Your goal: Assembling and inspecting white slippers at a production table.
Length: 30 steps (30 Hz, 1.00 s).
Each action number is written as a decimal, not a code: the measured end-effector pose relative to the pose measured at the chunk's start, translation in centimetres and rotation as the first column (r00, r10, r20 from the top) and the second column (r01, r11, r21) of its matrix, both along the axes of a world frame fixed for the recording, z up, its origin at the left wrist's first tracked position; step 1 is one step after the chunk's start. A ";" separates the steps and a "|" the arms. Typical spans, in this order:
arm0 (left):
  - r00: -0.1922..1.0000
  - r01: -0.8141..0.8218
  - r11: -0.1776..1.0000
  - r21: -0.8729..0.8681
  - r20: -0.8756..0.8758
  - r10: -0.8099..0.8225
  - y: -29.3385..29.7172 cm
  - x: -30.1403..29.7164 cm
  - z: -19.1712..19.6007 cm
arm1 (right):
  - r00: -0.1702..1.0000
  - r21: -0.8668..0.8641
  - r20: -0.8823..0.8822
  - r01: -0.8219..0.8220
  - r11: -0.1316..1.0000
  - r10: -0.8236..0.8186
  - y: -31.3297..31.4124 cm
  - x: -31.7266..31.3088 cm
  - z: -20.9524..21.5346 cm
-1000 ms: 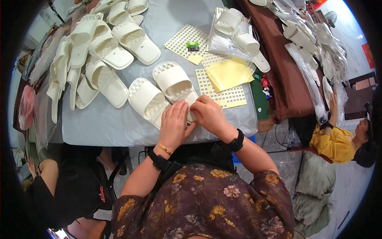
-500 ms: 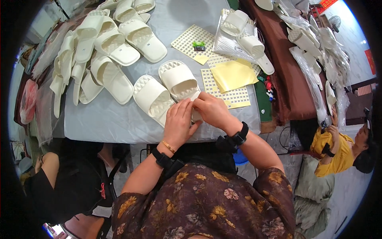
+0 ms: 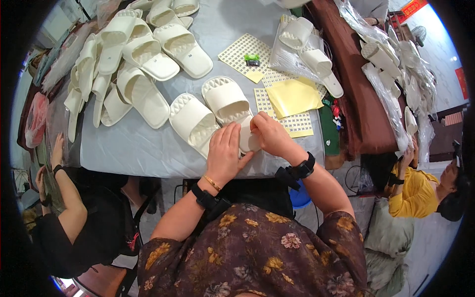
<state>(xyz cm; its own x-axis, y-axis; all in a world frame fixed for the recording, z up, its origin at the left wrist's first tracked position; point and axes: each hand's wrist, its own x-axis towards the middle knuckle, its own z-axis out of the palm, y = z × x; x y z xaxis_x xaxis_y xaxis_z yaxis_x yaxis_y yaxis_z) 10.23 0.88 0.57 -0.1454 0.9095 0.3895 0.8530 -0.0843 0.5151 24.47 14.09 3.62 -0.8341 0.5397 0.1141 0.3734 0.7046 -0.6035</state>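
just beyond the pair of white slippers (image 3: pixel 213 111) at the table's near edge lie three label sheets: a pale yellow grid sheet (image 3: pixel 243 50) farther up, another (image 3: pixel 296 123) right of the slippers, and a plain yellow backing sheet (image 3: pixel 293 96) on top of it. a clear plastic bag (image 3: pixel 297 54) holding slippers lies right of the upper sheet. more clear bags (image 3: pixel 391 64) pile on the brown bench, far right.

bare grey table (image 3: pixel 123 148) left of hands, slipper pile (image 3: pixel 133 64) beyond, sticker sheets (image 3: pixel 292 106) crowding right
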 end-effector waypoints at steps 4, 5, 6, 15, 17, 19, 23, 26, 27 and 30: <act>1.000 0.024 0.999 0.035 0.008 -0.025 -0.1 -0.2 -0.3 | 0.998 0.044 0.056 -0.027 0.999 0.025 1.0 -1.4 0.3; 1.000 0.020 0.999 0.046 0.003 -0.020 -0.1 -0.2 -0.3 | 0.992 0.063 0.120 -0.041 0.997 0.033 1.1 -1.7 0.5; 0.999 0.025 0.999 0.031 0.019 -0.025 -0.1 -0.1 -0.2 | 0.993 0.073 0.116 -0.045 0.996 0.036 1.3 -2.0 0.3; 1.000 0.017 0.999 0.041 0.023 -0.017 -0.3 -0.1 -0.2 | 0.960 0.271 0.265 -0.165 0.948 0.092 1.6 -3.7 0.0; 0.999 0.019 0.999 0.038 0.030 -0.020 -0.2 -0.1 -0.2 | 0.977 0.224 0.200 -0.120 0.967 0.075 1.7 -3.6 0.0; 0.999 0.012 0.999 0.049 0.034 -0.014 -0.1 0.0 -0.2 | 0.984 0.185 0.176 -0.037 0.982 0.004 1.9 -3.3 0.0; 0.999 0.024 0.999 0.022 0.037 -0.025 -0.1 0.0 0.1 | 0.991 0.068 0.075 0.109 0.992 -0.114 1.1 -3.0 0.2; 0.999 0.025 0.999 0.046 0.022 -0.026 0.0 -0.1 0.1 | 0.972 0.071 0.120 0.195 0.978 -0.202 1.1 -3.4 -0.5; 0.999 0.023 0.999 0.042 0.027 -0.024 0.0 -0.1 0.2 | 0.972 0.074 0.114 0.196 0.978 -0.204 1.2 -3.3 -0.7; 0.997 0.028 0.999 0.018 0.068 -0.029 -0.1 -0.4 0.4 | 0.947 0.117 0.000 0.319 0.941 -0.321 1.8 -2.8 -1.2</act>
